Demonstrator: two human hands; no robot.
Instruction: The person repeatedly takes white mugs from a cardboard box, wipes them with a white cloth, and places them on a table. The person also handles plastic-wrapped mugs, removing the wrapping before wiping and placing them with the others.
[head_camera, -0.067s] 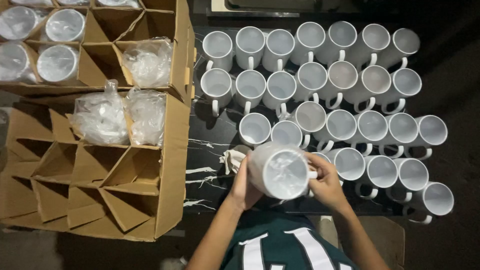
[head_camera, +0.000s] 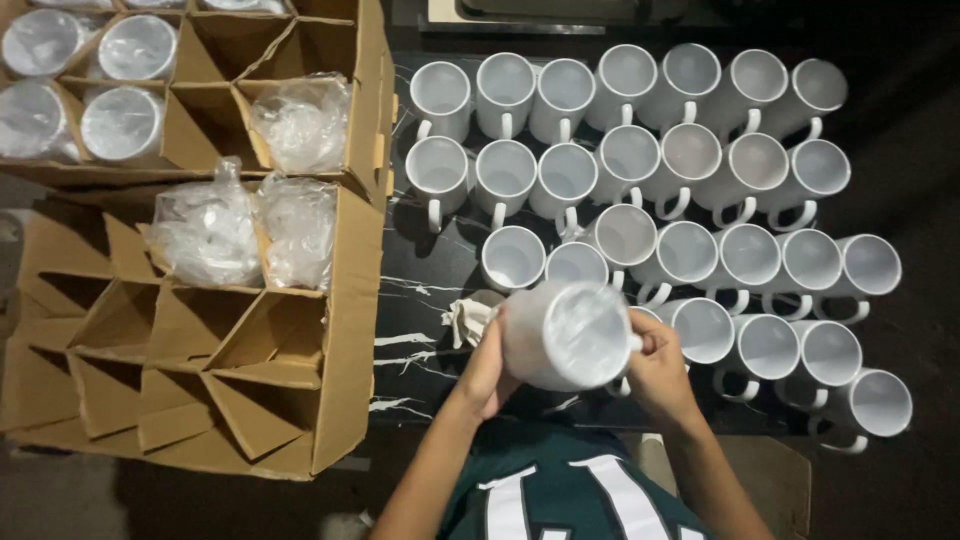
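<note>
Holding a plastic-wrapped white mug (head_camera: 570, 335) between both hands, a person is working over a dark marble-patterned table (head_camera: 420, 300) crowded with rows of bare white mugs (head_camera: 690, 160). The left hand (head_camera: 487, 365) is closing around the mug's body at nine o'clock, near a crumpled white cloth (head_camera: 467, 320); the right hand (head_camera: 655, 370) is gripping the three o'clock side, where the handle seems to be. Against the view a tenth of a second ago, almost nothing is shifting: the mug is staying in the same spot above the near table edge, wrap still on, which suggests the unwrapping is only beginning.

At nine o'clock, an open cardboard box (head_camera: 340, 330) with empty dividers is sitting beside the table, three bagged mugs (head_camera: 250, 225) remaining in its cells. A second box (head_camera: 200, 110) at eleven o'clock is showing more wrapped mugs, partly cut off by the frame.

The fingertips are lying hidden behind the mug, so exactly how the film is being pinched cannot be told. The held mug's handle is mostly covered by the right hand, and the mug at five o'clock is partly blocked from sight.
</note>
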